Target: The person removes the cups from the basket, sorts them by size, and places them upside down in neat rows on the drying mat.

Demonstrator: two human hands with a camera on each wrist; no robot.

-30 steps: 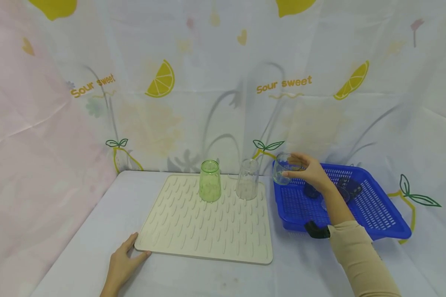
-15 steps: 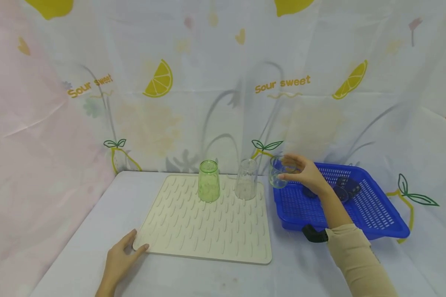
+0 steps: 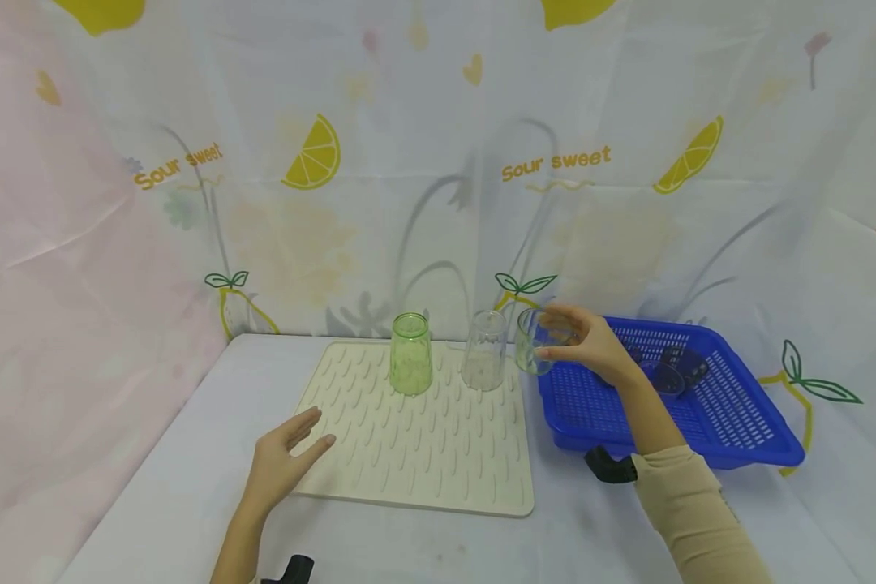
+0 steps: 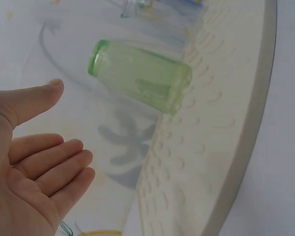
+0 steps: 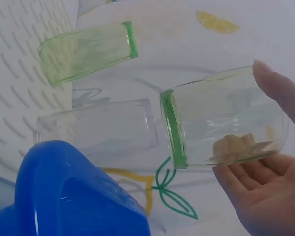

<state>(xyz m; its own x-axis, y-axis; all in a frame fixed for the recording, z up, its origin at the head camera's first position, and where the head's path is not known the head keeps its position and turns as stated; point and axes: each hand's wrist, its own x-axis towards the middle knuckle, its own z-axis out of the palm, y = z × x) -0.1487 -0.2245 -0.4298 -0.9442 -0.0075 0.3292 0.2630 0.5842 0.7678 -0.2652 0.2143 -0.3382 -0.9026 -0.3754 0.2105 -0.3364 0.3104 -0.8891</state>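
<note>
My right hand (image 3: 587, 345) holds a short clear glass (image 3: 527, 341) between thumb and fingers, just off the mat's back right corner. Its thick green-tinted end (image 5: 174, 130) faces down in the right wrist view. Beside it, a tall clear glass (image 3: 485, 353) stands upside down on the cream ridged mat (image 3: 409, 462). Farther left on the mat stands a green glass (image 3: 411, 357), also upside down. My left hand (image 3: 281, 462) is over the mat's front left part, thumb and fingers spread, nothing in it; the left wrist view shows its palm (image 4: 34, 191).
A blue perforated basket (image 3: 745, 442) stands right of the mat, below my right forearm. Dark items (image 3: 682, 365) and a clear round piece lie in it, partly hidden by the arm. A patterned cloth backdrop (image 3: 423, 203) rises behind the table.
The right hand has carried the short glass leftward, from over the basket to beside the tall clear glass. The left hand has left the mat's corner and moved up and right over the mat.
</note>
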